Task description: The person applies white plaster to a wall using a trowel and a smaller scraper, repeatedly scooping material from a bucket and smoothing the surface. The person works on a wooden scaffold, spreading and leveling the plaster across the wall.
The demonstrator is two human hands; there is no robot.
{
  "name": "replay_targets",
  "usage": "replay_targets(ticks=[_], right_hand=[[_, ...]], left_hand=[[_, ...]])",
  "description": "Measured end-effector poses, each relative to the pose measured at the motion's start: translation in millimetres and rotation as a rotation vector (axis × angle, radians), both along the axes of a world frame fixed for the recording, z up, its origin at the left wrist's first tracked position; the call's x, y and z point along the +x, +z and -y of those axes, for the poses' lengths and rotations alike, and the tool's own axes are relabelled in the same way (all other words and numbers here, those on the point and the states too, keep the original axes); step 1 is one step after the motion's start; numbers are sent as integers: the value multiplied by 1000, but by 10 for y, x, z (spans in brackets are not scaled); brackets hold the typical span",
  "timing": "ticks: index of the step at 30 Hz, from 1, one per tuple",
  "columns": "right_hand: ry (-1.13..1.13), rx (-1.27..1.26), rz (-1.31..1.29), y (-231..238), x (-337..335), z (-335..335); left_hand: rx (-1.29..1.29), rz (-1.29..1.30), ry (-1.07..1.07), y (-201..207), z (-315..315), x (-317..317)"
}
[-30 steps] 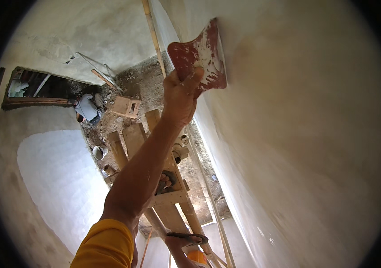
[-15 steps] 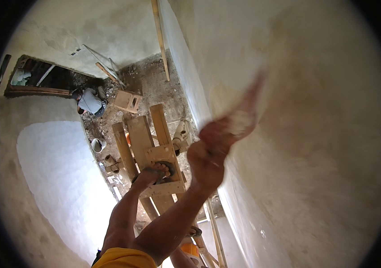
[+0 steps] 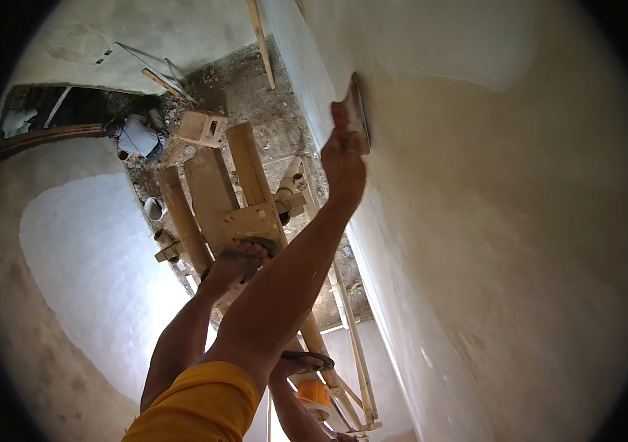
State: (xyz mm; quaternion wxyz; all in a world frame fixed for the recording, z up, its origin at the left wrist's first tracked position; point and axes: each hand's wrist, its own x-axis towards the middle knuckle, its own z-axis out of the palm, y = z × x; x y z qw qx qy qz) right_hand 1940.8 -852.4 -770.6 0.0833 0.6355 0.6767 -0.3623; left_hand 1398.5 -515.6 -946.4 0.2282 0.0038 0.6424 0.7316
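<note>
My left hand (image 3: 343, 171), reaching up and to the right from a yellow sleeve (image 3: 200, 405), is closed round the red handle of a plastering trowel (image 3: 360, 110). The trowel's thin blade is held edge-on to me, up against the plastered wall (image 3: 491, 221) on the right. That wall has damp brownish patches and a paler area higher up. Below the arm, my sandalled foot (image 3: 249, 250) rests on the wooden scaffold boards (image 3: 251, 221). Another sandalled foot (image 3: 306, 361) shows lower down. My right hand cannot be made out.
Bamboo poles (image 3: 358, 353) run beside the right wall. An orange bucket (image 3: 314, 398) hangs or stands low down. On the rubble-strewn floor far below, a person (image 3: 141, 138) crouches near a wooden box (image 3: 202, 128). A pale bucket (image 3: 154, 209) stands by the left wall.
My left hand has swung the trowel up along the wall and slightly left, and its blur has gone. The view has shifted, so the scaffold and floor sit higher and further left.
</note>
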Motion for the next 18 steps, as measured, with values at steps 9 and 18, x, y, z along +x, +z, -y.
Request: replay_targets(ticks=[9, 18], right_hand=[[22, -77, -74, 9, -79, -133], [-58, -67, 43, -1, -153, -168]], left_hand=[[226, 276, 94, -184, 474, 1111], [415, 634, 1, -1388, 288, 258]])
